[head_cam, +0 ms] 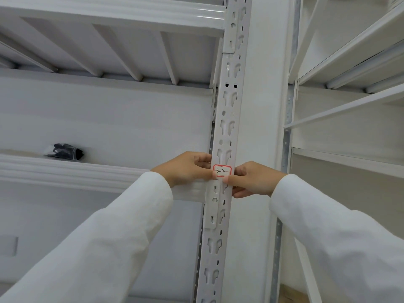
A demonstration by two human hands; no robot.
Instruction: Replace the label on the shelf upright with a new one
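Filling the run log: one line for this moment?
label on upright | left hand at its left edge | right hand at right edge

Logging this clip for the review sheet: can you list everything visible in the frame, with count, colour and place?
label: one, white with a red border and dark handwriting, on the front of the shelf upright at hand height
shelf upright: one, pale grey slotted metal, running top to bottom at centre
shelves: several, white, left of the upright, more on a second rack at right
dark bundle in clear wrap: one, black, lying on the left shelf
sleeves: two, white, from the lower corners
left hand: one, fingertips on the label's left edge
right hand: one, thumb at the label's lower right corner
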